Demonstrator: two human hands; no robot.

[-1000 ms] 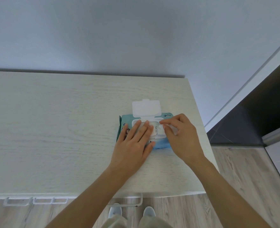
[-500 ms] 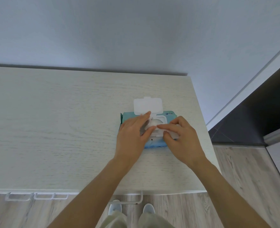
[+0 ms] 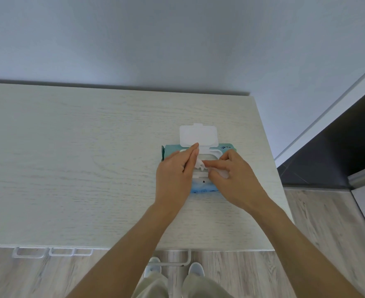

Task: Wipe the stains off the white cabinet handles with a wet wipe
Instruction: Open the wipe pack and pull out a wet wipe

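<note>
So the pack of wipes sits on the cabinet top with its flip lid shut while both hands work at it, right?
Not quite: the head view shows the flip lid open, folded back toward the wall. The rest holds: the pack of wipes sits on the cabinet top, with the left hand and right hand at its opening.

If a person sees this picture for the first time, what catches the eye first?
Two hands meet over a teal wipes pack with its white lid flipped open, near the right end of the pale cabinet top. The right hand pinches a wet wipe; the left hand lies flat on the pack.
</note>
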